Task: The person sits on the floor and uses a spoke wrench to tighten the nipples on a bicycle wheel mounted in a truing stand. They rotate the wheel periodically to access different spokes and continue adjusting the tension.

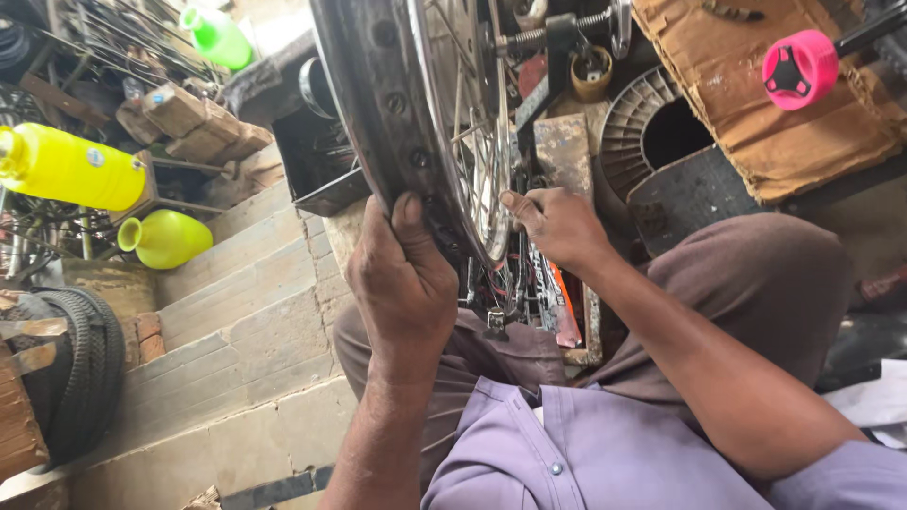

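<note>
- Right now the large spoked metal wheel rim (397,104) stands upright between the person's knees, lower edge near the lap; judged risk: it tips or rolls sideways if grip slackens, as only one hand steadies it.
- Left hand (402,283) is wrapped around the rim's lower edge, thumb up on the metal; greasy surface could let it slip.
- Right hand (557,227) is curled closed at the thin wire spokes (468,123); what it pinches I cannot tell. Fingers might get nipped between spokes if the wheel turns.
- Yellow plastic bottle (71,168) lies well apart at the left, no hazard.
</note>
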